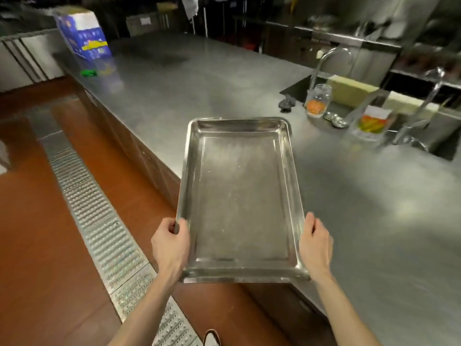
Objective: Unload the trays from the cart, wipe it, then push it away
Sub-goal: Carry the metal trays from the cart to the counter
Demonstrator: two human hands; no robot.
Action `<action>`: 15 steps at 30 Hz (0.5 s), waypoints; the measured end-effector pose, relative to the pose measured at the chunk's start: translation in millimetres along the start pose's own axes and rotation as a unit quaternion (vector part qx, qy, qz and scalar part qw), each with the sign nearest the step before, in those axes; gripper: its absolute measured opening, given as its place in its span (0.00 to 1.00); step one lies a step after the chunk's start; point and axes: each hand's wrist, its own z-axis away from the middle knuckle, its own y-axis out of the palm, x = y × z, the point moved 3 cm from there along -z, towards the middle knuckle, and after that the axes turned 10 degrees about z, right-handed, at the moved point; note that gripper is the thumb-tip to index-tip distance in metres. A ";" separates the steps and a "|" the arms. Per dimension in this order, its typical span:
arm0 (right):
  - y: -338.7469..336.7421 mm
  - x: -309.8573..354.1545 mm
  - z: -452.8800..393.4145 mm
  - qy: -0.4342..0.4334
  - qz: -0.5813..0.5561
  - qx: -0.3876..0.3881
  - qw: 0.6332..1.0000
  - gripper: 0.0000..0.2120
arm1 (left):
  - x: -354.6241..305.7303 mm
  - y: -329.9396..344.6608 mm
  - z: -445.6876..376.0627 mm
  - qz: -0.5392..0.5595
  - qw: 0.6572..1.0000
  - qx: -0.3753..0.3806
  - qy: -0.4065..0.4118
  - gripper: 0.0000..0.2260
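Big steel desk (pixel 224 78) fills most of the view, running away to the right of a red floor (pixel 37 233) with a metal drain grate (pixel 99 221) along it; cart not in view, can't say where it sits; empty steel tray (pixel 240 196) held out over the desk's near edge, far end over the steel top, near end over the floor side, whether its far end touches the desk can't tell; sink (pixel 299 88) and tap (pixel 331 58) at the far right, blue box (pixel 84 38) far left on the desk, both well apart from the tray; left hand (pixel 171 248) grips the near left rim, thumb on top, fingers curled under; right hand (pixel 315 245) grips the near right rim the same way, so both grips closed round the tray; two clear jars (pixel 318 101) and a dark rag (pixel 287 102) near the sink, small green thing (pixel 88 72) by the box; looks like the unloading step, tray about to be set down; risks, as a guess: both grips sit at the near end only, so the long far end could dip and bang the desk edge; set too close to the edge it could tip off toward the floor; slid too far right it could knock the jars.
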 end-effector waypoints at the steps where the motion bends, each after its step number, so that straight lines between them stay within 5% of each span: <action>1: -1.6 -2.5 -0.6 0.016 0.000 -0.011 1.000 0.25 | -2.7 9.7 -8.8 -0.006 1.000 0.016 0.008 0.11; 15: -48.7 -66.3 -1.3 0.173 0.018 -0.180 0.968 0.23 | -24.5 167.6 -33.8 0.014 0.967 0.250 0.046 0.09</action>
